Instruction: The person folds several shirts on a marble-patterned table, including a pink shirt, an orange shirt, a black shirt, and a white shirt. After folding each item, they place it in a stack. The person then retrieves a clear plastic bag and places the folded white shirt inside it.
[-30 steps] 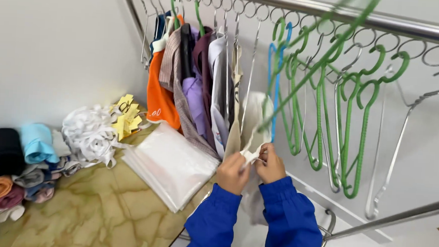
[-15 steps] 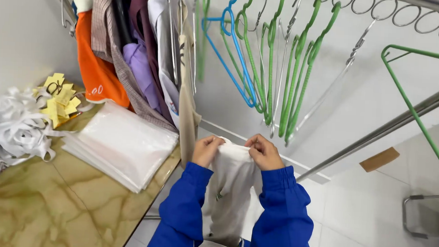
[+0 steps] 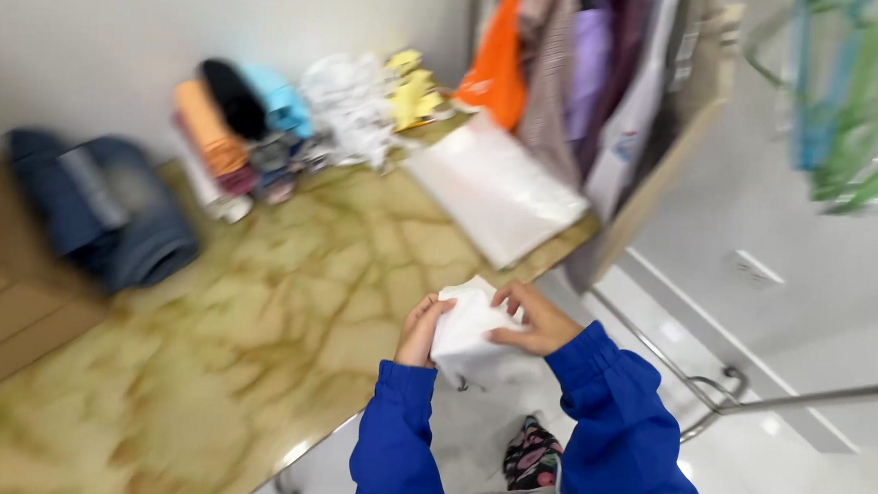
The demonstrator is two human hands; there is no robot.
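Both hands meet on a small white cloth (image 3: 470, 329), bunched and partly folded, held just off the near edge of the marbled yellow-green counter (image 3: 255, 328). The left hand (image 3: 421, 328) closes on the cloth's left side, its fingers (image 3: 434, 312) curled in against the fabric with the thumb hidden behind it. The right hand (image 3: 533, 320) lies over the cloth's right side and top: its fingers (image 3: 504, 299) are bent and spread a little across the upper fold, and the thumb presses in from below, so the cloth is pinched between them. Both arms wear bright blue sleeves (image 3: 620, 427) with gathered cuffs.

On the counter, well beyond the cloth, a flat white folded sheet (image 3: 497, 185) lies near the right-hand edge. Farther back against the wall sit a white crumpled heap (image 3: 346, 107), a yellow piece (image 3: 414, 90), a stack of rolled cloths (image 3: 230, 131) in orange, black and light blue, and, at the counter's left end, a dark blue denim bundle (image 3: 110, 210). Above the counter's far right corner hang garments (image 3: 569, 63) in orange, purple and white; green hangers (image 3: 847, 108) show blurred to their right.
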